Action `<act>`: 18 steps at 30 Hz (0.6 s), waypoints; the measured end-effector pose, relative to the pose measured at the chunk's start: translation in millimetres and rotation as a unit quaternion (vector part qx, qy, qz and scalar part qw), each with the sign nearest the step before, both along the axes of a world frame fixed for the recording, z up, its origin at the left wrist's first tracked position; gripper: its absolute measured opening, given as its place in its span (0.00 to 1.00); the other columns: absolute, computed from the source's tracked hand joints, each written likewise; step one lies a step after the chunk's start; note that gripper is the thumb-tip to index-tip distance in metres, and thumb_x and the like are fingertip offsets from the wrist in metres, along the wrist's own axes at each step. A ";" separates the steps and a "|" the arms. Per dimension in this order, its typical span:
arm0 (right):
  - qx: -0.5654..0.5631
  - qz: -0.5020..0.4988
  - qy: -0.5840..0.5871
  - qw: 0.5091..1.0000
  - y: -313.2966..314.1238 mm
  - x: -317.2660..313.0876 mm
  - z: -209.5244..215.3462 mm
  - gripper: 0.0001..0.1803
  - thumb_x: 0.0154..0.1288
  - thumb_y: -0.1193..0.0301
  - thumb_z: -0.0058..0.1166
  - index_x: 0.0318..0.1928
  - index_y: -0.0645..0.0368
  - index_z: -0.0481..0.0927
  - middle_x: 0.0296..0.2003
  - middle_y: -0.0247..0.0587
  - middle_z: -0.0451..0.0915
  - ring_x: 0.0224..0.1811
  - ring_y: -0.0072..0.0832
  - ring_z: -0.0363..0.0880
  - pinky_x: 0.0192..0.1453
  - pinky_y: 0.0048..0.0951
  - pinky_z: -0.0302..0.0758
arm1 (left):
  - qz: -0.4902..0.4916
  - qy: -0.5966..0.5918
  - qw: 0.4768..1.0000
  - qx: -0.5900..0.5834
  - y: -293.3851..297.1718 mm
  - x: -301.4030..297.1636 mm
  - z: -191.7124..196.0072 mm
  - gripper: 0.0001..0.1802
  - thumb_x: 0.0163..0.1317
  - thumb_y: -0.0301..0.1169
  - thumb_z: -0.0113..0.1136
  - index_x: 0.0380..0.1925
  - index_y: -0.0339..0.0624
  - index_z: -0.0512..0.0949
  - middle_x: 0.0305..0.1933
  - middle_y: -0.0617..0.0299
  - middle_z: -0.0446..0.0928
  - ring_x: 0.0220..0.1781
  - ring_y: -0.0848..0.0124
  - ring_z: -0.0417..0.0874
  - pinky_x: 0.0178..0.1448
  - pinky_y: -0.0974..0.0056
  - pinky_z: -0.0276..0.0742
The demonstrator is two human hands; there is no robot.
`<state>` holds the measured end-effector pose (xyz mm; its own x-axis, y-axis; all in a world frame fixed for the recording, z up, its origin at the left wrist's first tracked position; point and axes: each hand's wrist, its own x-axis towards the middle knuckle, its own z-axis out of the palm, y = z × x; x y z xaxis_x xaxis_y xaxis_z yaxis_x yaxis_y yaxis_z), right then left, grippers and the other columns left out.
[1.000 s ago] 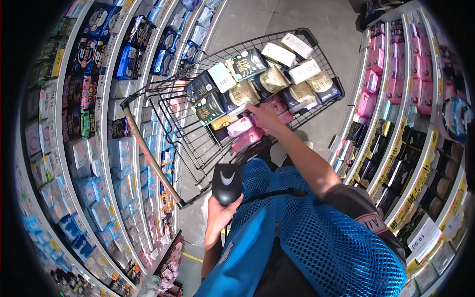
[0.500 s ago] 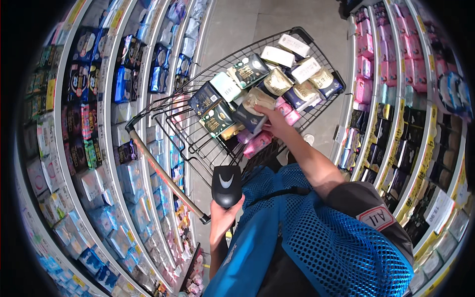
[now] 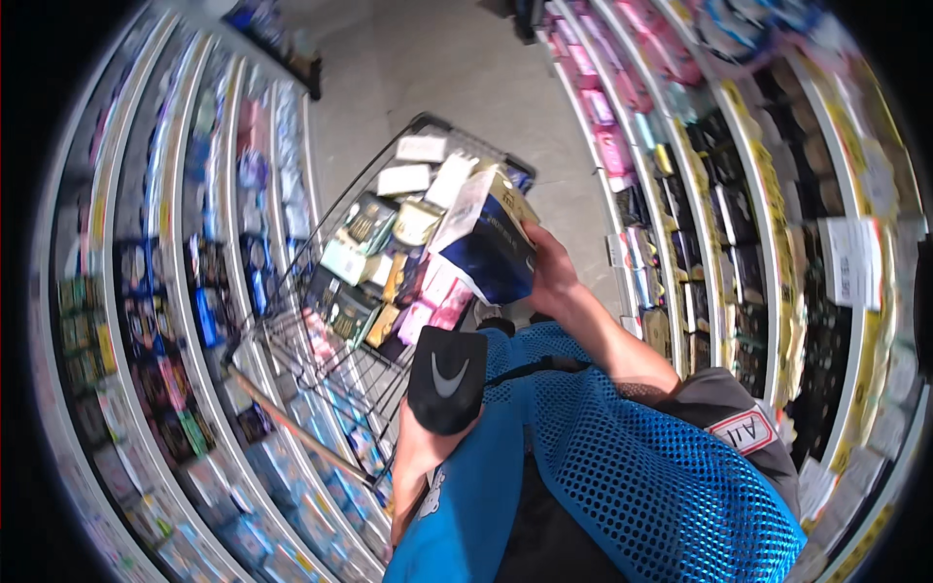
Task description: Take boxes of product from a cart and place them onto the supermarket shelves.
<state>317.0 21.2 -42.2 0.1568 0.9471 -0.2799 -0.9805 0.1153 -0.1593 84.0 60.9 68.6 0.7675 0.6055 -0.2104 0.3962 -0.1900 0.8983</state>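
From afar, I see lettering on a sleeve patch (image 3: 742,430) near right, the blue pack (image 3: 491,243), and a white card (image 3: 847,262) at right.

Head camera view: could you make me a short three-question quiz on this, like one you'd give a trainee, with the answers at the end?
1. Multiple choice: which colours show on the boxy package in the right hand?
A) pink and green
B) navy and gold
C) red and orange

2. True or false: the left hand is empty.

3. Fill in: several white packages sit in a black wire ____.

Key:
1. B, navy and gold.
2. False; it holds a black handheld scanner.
3. Shopping cart.
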 end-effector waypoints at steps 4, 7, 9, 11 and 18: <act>0.073 -0.082 0.048 0.993 -30.1 25.5 50.7 0.28 0.65 0.55 0.48 0.59 0.60 0.68 0.54 0.45 0.75 0.55 0.37 0.75 0.60 0.41 0.71 | -0.112 -0.026 0.993 0.023 -11.2 38.1 23.3 0.28 0.41 0.21 0.71 0.47 0.36 0.75 0.44 0.57 0.78 0.44 0.70 0.79 0.49 0.66 0.74; 0.108 -0.143 0.043 0.983 -57.2 48.3 54.7 0.29 0.66 0.53 0.45 0.61 0.60 0.67 0.53 0.46 0.75 0.52 0.36 0.76 0.57 0.40 0.75 | -0.161 -0.026 0.986 0.024 -21.0 61.6 28.3 0.28 0.41 0.21 0.71 0.47 0.36 0.75 0.44 0.58 0.78 0.44 0.70 0.79 0.49 0.66 0.74; 0.302 -0.023 0.061 0.951 -83.3 68.6 52.9 0.26 0.65 0.58 0.48 0.59 0.59 0.68 0.53 0.47 0.75 0.55 0.38 0.75 0.60 0.44 0.71 | -0.175 -0.021 0.984 0.011 -32.7 73.3 29.3 0.28 0.41 0.21 0.71 0.47 0.36 0.75 0.44 0.58 0.78 0.44 0.70 0.79 0.49 0.66 0.74; 0.315 -0.032 0.060 0.947 -97.1 73.7 38.4 0.27 0.64 0.60 0.48 0.59 0.61 0.68 0.53 0.49 0.75 0.55 0.39 0.75 0.61 0.44 0.69 | -0.176 -0.015 0.984 -0.003 -43.3 78.7 30.3 0.27 0.42 0.21 0.71 0.47 0.36 0.75 0.44 0.58 0.78 0.44 0.70 0.79 0.49 0.66 0.73; 0.259 -0.073 0.007 0.963 -110.6 91.8 22.4 0.36 0.44 0.72 0.43 0.61 0.65 0.64 0.51 0.51 0.75 0.51 0.41 0.77 0.57 0.42 0.72 | -0.142 0.015 0.988 -0.062 -57.2 78.7 32.3 0.27 0.42 0.21 0.71 0.47 0.36 0.75 0.44 0.59 0.78 0.44 0.71 0.78 0.49 0.66 0.73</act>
<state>408.8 -89.4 -19.9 0.2991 0.9282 0.2214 -0.9492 0.3132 -0.0310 162.6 3.7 101.0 0.8950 0.3343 -0.2953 0.3700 -0.1867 0.9101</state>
